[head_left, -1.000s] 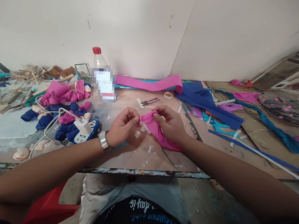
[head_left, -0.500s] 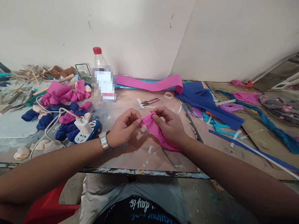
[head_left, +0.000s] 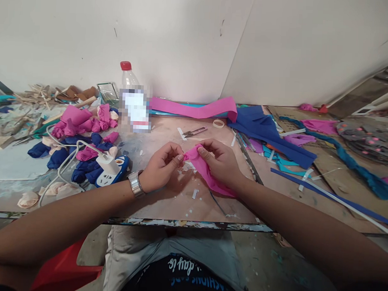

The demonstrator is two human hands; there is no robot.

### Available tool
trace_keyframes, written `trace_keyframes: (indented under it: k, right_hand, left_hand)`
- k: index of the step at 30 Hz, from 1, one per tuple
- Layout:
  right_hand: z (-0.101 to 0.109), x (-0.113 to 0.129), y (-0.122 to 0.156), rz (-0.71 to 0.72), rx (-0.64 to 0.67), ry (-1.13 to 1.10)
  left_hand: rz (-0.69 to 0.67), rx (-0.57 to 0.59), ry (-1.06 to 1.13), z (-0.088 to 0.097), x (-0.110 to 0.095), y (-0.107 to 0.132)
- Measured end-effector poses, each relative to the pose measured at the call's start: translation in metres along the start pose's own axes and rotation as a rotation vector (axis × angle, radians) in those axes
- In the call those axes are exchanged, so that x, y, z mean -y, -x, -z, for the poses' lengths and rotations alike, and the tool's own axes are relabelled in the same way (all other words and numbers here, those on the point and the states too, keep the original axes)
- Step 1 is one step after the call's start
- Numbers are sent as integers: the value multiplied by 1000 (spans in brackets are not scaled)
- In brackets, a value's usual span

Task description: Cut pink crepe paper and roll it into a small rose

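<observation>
A pink crepe paper strip (head_left: 203, 167) stretches between my two hands just above the table. My left hand (head_left: 162, 166), with a metal watch on its wrist, pinches the strip's gathered, twisted end between thumb and fingertips. Further along, my right hand (head_left: 219, 161) grips the upper edge with thumb and fingers. The strip's loose end hangs down under the right hand to the tabletop. Behind the hands lie small thread snips (head_left: 195, 132) and a roll of tape (head_left: 218, 124).
Left of my hands are rolled pink and blue paper flowers (head_left: 69, 123), a blue power strip (head_left: 111, 174) with a white cable, and a bottle (head_left: 128, 76) behind a lit phone (head_left: 136, 111). Pink paper (head_left: 195, 109) and blue paper (head_left: 265, 131) lie at the back and right.
The gathered end at my left fingertips looks slightly more twisted, and the strip has shifted a little. Both hands stay in nearly the same place.
</observation>
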State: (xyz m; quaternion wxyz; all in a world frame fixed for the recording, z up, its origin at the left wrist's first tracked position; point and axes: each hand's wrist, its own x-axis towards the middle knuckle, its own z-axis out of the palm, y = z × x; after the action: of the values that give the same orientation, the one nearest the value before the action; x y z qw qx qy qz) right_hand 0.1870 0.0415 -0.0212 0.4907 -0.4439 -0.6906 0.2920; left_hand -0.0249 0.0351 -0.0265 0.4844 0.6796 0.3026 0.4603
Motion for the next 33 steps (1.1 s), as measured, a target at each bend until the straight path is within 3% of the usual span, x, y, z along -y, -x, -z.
trace_keyframes:
  k: [8,16,24,29,33]
  right_hand:
    - [0,0,-2,-62,4,-67]
    - [-1,-4,-1,-67,9,-105]
    - [0,0,0,-14,25,-65]
    - [-1,1,2,-23,25,-74]
    - [-1,-4,1,11,19,-86]
  left_hand:
    - [37,-33,90,0,1,-2]
    - [108,50,110,-2,2,-1]
    - [214,53,332,1,6,-2]
    - [176,51,472,-1,4,-2]
    - [142,-16,488,-1,5,-3]
